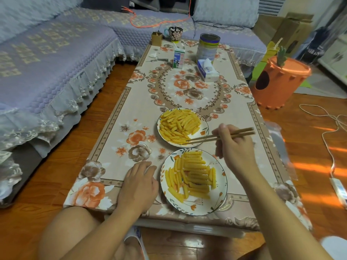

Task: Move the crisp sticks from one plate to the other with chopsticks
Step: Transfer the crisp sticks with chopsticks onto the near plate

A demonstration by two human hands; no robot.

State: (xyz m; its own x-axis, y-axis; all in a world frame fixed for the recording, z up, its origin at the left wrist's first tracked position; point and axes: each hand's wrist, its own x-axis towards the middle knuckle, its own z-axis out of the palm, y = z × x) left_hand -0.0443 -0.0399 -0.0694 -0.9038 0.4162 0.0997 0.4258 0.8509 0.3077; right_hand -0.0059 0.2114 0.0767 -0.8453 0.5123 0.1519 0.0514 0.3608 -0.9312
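Carton [179, 59] print too blurred for us to read; chopsticks [221, 136] axis runs 9–3 o'clock.
We see right hand [232, 147] grasping them, tips at far plate [204, 128] sticks [178, 124]; left hand [139, 182] relaxed at 9 o'clock of near plate [195, 207].

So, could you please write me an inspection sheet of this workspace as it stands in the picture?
Surface: low table under a floral cloth.
Job's things: far plate heaped with crisp sticks; near plate holds sticks laid in rows; chopsticks with tips at the far pile.
Clutter: milk carton, tin, tissue pack, mug, small box, keys, all at the far end.
Grippers: right hand grips the chopsticks; left hand rests flat on the cloth beside the near plate.
Cables: orange cord on the sofa; white cable and power strip on the floor.
Surroundings: sofa, orange carrot-shaped bin, cardboard boxes.
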